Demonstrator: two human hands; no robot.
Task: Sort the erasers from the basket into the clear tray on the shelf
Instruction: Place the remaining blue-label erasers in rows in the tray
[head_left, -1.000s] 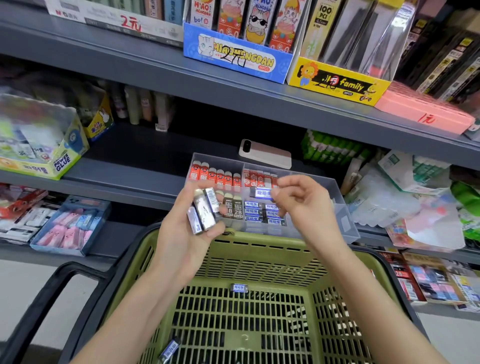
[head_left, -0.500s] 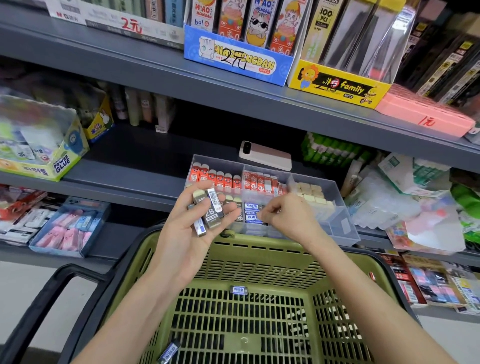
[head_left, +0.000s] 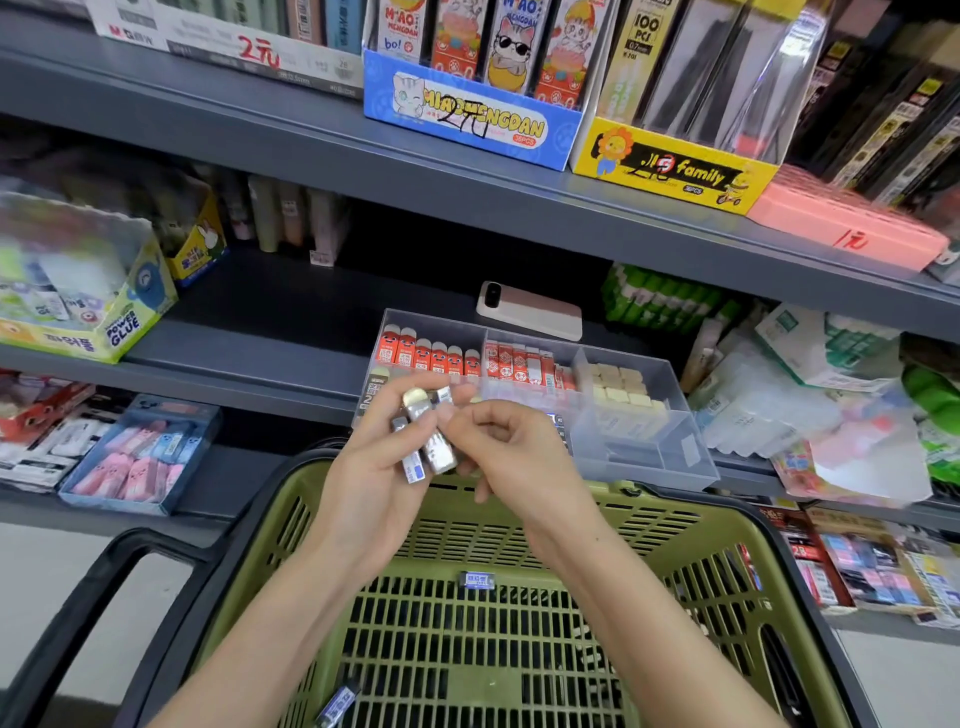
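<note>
Plastic tray (head_left: 649, 457) partly behind left hand (head_left: 374, 467), fingers (head_left: 384, 410) holding erasers (head_left: 439, 452); right hand (head_left: 519, 452) fingers pinch one.

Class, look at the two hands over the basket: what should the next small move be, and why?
Probably the right hand should draw one of the erasers out and carry it to its matching section of the clear tray. The left hand grips several, the right fingertips are at them, and the tray sits just behind.
</note>
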